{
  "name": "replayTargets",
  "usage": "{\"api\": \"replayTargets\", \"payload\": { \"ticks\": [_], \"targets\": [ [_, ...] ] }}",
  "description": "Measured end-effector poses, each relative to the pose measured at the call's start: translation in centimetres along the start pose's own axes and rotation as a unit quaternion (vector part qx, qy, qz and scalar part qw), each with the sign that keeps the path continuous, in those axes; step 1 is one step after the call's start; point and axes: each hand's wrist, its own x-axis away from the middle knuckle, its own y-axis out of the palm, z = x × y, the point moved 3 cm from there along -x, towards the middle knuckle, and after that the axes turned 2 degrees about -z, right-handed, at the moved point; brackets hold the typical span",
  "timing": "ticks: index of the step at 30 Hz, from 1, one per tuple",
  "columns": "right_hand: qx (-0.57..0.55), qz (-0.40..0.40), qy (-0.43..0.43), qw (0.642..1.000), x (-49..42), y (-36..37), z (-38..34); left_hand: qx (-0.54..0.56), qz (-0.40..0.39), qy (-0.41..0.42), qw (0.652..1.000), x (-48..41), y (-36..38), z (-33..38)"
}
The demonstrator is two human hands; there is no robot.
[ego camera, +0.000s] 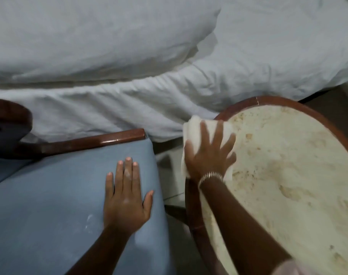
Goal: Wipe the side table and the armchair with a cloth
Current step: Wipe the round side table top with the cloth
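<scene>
Resting palm-down on the blue seat cushion of the armchair, the left hand lies flat with all five fingers extended and only slightly spread; it grips nothing. The thumb points toward the cushion's right edge. A few pale smudges mark the fabric just left of the wrist. The armchair's dark wooden arm runs along the far edge of the cushion and curls up at the left border, where it is cut off. The chair's back and legs are out of view.

Between the two pieces of furniture a narrow strip of floor shows, dim and hard to make out.

The right hand presses a folded white cloth against the left rim of the side table. Its fingers are splayed wide and laid flat over the cloth, pinning it rather than clenching it; the cloth's lower part is hidden under the palm. A metal bracelet circles the wrist. The round tabletop is mottled cream stone inside a brown wooden rim, blurred, and cut off at the right and bottom borders.

White bedding fills the upper portion, lying beyond both pieces.
</scene>
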Motion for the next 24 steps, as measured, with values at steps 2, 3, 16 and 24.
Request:
{"api": "replayTargets", "payload": {
  "ticks": [2, 3, 16, 24],
  "targets": [
    [-0.03, -0.003, 0.058, 0.998, -7.2, -1.5, -0.3, 0.011, 0.015, 0.0, 1.0, 0.4, 0.5, -0.1],
    [-0.034, -0.003, 0.079, 0.996, -9.4, -2.0, 0.1, 0.016, 0.017, -0.002, 1.0, 0.5, 0.7, -0.2],
    [0.047, -0.039, -0.112, 0.992, 12.1, 0.8, 3.4, 0.018, -0.051, -0.005, 0.999, 0.1, -1.6, 0.5],
    [0.101, -0.031, -0.165, 0.981, 14.4, 1.1, 3.8, 0.012, -0.091, -0.003, 0.996, -0.3, -2.5, 0.6]
  ]
}}
